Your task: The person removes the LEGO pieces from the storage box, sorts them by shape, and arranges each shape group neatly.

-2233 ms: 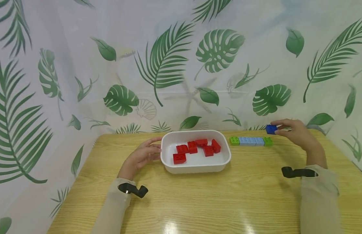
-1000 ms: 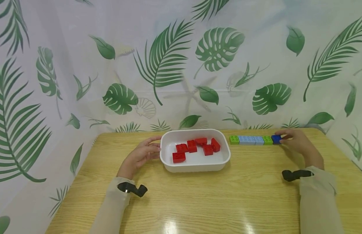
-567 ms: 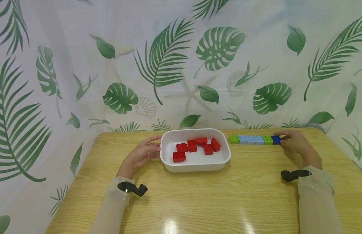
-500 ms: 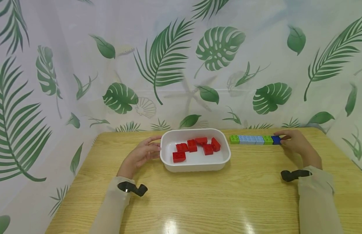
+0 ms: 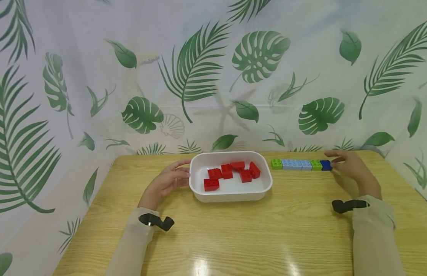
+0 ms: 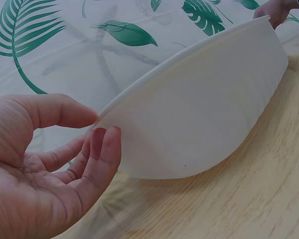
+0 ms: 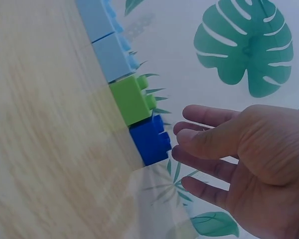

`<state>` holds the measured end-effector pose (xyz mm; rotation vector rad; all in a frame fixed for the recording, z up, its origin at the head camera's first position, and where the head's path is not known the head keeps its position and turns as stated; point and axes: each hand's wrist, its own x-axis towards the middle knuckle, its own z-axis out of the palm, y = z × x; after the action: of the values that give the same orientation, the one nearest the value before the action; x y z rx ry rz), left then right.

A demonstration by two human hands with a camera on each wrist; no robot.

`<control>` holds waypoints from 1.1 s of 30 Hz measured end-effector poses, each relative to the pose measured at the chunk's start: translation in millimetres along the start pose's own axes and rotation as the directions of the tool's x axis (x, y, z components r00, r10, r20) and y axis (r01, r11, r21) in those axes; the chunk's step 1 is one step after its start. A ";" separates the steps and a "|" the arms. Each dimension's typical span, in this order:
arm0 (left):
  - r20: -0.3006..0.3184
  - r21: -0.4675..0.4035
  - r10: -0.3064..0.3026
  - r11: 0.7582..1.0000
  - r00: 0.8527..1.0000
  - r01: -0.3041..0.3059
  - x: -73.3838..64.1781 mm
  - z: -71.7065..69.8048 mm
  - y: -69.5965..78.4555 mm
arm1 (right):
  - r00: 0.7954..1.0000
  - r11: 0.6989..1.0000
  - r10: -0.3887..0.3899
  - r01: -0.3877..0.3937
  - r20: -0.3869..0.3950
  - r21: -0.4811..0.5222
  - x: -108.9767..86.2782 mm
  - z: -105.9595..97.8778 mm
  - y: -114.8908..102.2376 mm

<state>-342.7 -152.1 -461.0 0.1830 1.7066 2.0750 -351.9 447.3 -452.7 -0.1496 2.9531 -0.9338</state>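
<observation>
My left hand (image 5: 166,181) rests with relaxed fingertips against the left end of a white plastic box (image 5: 230,197). In the left wrist view its fingers (image 6: 109,149) touch the box's outer wall near the rim. Several red toy bricks (image 5: 211,184) lie in the box. To the box's right, a row of bricks runs along the table's back: a green brick (image 5: 277,164), light blue bricks (image 5: 292,165), another green brick (image 5: 316,165) and a dark blue brick (image 5: 325,165) at the right end. My right hand (image 7: 259,164) is beside the blue brick, fingers spread, holding nothing.
The wooden table (image 5: 254,234) reaches towards me in front of the box and the row. A white leaf-printed cloth (image 5: 206,76) hangs right behind the table's back edge. Each wrist wears a black camera mount (image 5: 347,206).
My right hand brought the dark blue brick down to the row's right end, against the green brick, then let go and drew slightly right. My left hand has stayed at the box.
</observation>
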 end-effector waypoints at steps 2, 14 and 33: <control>0.000 0.005 0.003 1.000 1.000 -0.003 0.3 -0.2 -0.6 | 1.000 1.000 -0.013 0.013 -0.010 0.006 -1.8 -1.5 -3.8; -0.002 0.019 0.006 1.000 1.000 -0.006 2.0 -2.1 -2.7 | 0.998 0.999 -0.046 0.047 -0.052 0.016 -6.2 -11.1 -30.6; 0.005 0.017 0.014 1.000 1.000 -0.014 2.9 -1.7 -2.6 | 0.936 0.949 -0.316 0.311 -0.153 -0.057 -11.9 -4.7 -138.4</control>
<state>-345.3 -152.1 -464.4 0.2058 1.7257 2.0683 -329.4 338.6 -369.1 -0.5901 3.1538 -0.9716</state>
